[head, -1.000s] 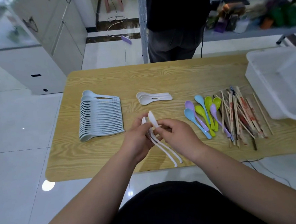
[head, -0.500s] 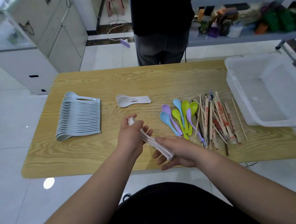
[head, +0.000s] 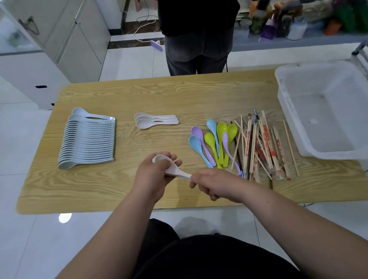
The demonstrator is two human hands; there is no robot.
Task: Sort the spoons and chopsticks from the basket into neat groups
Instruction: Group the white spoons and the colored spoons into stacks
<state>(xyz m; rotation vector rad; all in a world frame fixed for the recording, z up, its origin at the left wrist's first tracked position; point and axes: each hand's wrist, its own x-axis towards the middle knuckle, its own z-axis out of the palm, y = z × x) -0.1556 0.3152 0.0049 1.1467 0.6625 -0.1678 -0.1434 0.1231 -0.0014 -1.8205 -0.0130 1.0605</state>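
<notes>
Starting at my far left, a long row of pale blue spoons (head: 86, 142) lies nested on the wooden table (head: 196, 93), bowls to the left. Three white spoons (head: 154, 120) lie just beside one another further along, near the middle. Closer to me, my left hand (head: 153, 178) curls round the bowl end of the held spoons (head: 177, 172), and my right hand (head: 214, 181) closes over their handle ends; both grip them just above the table. Right of that, coloured spoons (head: 215, 143) fan out in blue, purple and green, touching the loose pile of chopsticks (head: 262, 145). The white basket (head: 333, 111) sits at the far right edge.
</notes>
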